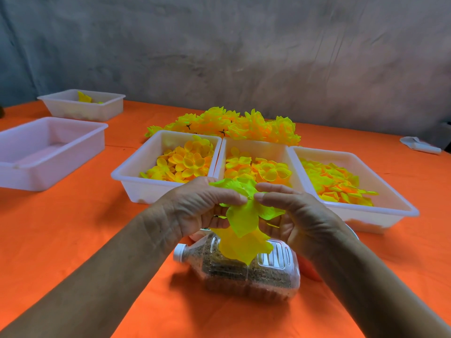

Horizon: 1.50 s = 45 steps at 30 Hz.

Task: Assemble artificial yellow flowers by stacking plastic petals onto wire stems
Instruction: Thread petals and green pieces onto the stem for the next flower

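Item: yellow flower (245, 215), frame centre, above sand-filled bottle (244, 272) on orange bench (97, 228). My left hand (197, 206) and right hand (292, 215): grip pinching petals. Three petal trays (127, 176) behind.

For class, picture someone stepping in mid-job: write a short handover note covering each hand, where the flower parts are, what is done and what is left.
Left hand and right hand: both pinch the half-built flower above a capped bottle lying on the orange table.
Parts: three petal trays side by side beyond the hands.
Done: finished flowers piled behind the trays.
Left: finish this flower; trays hold many more petals. The stem is hidden by the petals.
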Available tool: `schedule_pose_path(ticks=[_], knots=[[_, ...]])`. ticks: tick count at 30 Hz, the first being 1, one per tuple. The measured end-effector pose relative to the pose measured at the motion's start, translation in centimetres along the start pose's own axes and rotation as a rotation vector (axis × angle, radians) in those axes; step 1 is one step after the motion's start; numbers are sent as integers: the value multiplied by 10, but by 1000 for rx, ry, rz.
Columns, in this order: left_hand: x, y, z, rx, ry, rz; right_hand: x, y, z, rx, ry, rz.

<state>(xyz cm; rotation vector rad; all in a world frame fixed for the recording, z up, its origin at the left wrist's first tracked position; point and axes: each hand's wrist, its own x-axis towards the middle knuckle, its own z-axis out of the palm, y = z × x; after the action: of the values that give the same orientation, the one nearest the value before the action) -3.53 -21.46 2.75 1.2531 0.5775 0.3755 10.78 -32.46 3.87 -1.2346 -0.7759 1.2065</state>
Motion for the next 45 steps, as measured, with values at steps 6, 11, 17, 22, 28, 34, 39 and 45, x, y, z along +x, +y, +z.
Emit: schedule_pose_path(ticks=[6,11,17,22,28,34,39,45], knots=[[2,-2,-2,-14,-36,-39,4,1,4,-14,29,26],[6,-1,-5,7,-46,-16,3,1,3,-35,40,-3],[7,0,-6,54,-26,39,1,2,2,-100,74,-72],[8,0,-7,103,26,82,-1,2,3,-128,91,-101],[10,-2,-11,48,5,28,-3,0,4,-108,57,-80],[6,-2,-7,-16,-30,-30,0,1,6,-60,70,-34],[1,2,-2,-25,-20,-16,1,1,6,-14,79,-8],[1,2,0,-20,-22,-11,2,1,9,48,82,35]])
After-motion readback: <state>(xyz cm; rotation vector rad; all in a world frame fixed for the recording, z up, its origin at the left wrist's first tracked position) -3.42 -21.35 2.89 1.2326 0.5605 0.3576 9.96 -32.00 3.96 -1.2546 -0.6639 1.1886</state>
